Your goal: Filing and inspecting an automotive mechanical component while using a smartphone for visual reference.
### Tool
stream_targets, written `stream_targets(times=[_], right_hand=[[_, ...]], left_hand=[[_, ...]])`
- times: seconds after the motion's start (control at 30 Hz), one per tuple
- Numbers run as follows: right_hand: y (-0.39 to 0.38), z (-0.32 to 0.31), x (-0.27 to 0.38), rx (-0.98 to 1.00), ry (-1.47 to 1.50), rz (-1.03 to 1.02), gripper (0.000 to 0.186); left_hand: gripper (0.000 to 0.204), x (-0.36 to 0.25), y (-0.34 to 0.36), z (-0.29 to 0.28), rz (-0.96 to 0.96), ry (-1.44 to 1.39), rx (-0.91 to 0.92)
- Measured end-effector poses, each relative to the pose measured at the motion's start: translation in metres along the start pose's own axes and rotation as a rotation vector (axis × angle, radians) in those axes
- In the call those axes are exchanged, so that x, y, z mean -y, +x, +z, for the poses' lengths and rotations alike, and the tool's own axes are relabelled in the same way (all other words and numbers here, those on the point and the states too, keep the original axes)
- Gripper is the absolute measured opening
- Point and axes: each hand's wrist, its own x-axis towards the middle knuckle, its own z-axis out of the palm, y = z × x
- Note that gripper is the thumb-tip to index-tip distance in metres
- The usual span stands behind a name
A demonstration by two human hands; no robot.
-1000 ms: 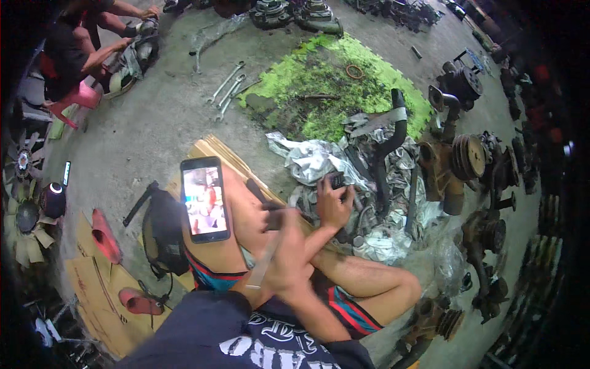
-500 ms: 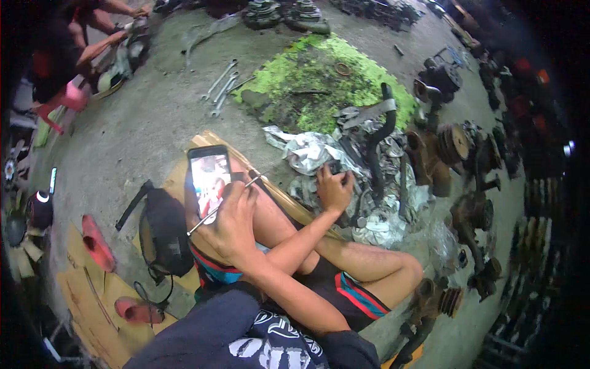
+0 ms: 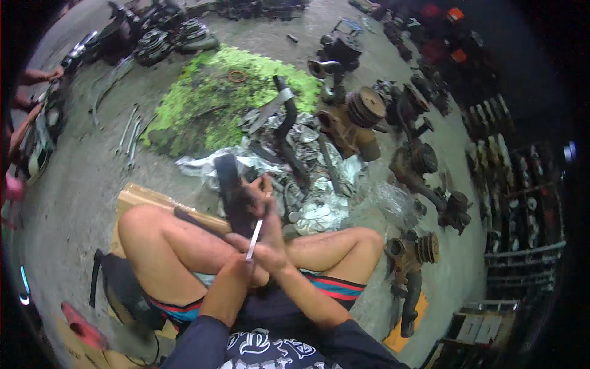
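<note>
A thin shiny metal rod (image 3: 254,238) runs along my right hand (image 3: 272,237), whose fingers are closed round it. A dark-screened phone (image 3: 228,175) is tilted upright beside that hand, its lower end by the thumb; blur hides the exact grip. My left hand (image 3: 257,277) passes beneath the right one, mostly covered, so its fingers cannot be made out. Both hands are above my crossed legs. Just beyond lies crumpled silvery plastic sheeting (image 3: 319,209), with a curved black hose (image 3: 286,123) on it.
A dirty green mat (image 3: 203,98) lies ahead, with several wrenches (image 3: 130,138) left of it. Rusty engine parts (image 3: 350,132) line the right side. Cardboard (image 3: 138,195) and a black bag (image 3: 126,289) are at my left. Another person's arms (image 3: 24,123) show at far left.
My view has turned right. The phone has swung right, its lit screen now dark. My left hand has drawn back from the plastic sheeting to beneath my right hand.
</note>
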Motion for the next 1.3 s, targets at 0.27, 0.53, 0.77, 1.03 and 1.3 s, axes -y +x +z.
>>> stream_targets(times=[0.27,0.53,0.77,1.03,1.3], right_hand=[[0.035,-0.178,-0.06,-0.404,-0.161,0.093,0.074],[0.062,-0.283,-0.187,-0.806,-0.849,0.163,0.083],[0.054,-0.248,-0.197,-0.573,-0.854,0.235,0.061],[0.039,-0.242,-0.188,-0.581,-0.941,0.482,0.066],[0.044,-0.25,-0.208,-0.657,-0.898,0.537,0.062]], left_hand=[[0.041,-0.005,-0.003,-0.002,0.157,0.089,-0.22],[0.041,-0.006,-0.006,0.009,0.234,0.072,-0.201],[0.037,-0.003,-0.002,0.001,0.267,0.086,-0.14],[0.039,-0.009,-0.004,0.003,0.317,0.083,-0.27],[0.041,-0.003,-0.002,0.0,0.252,0.076,-0.201]])
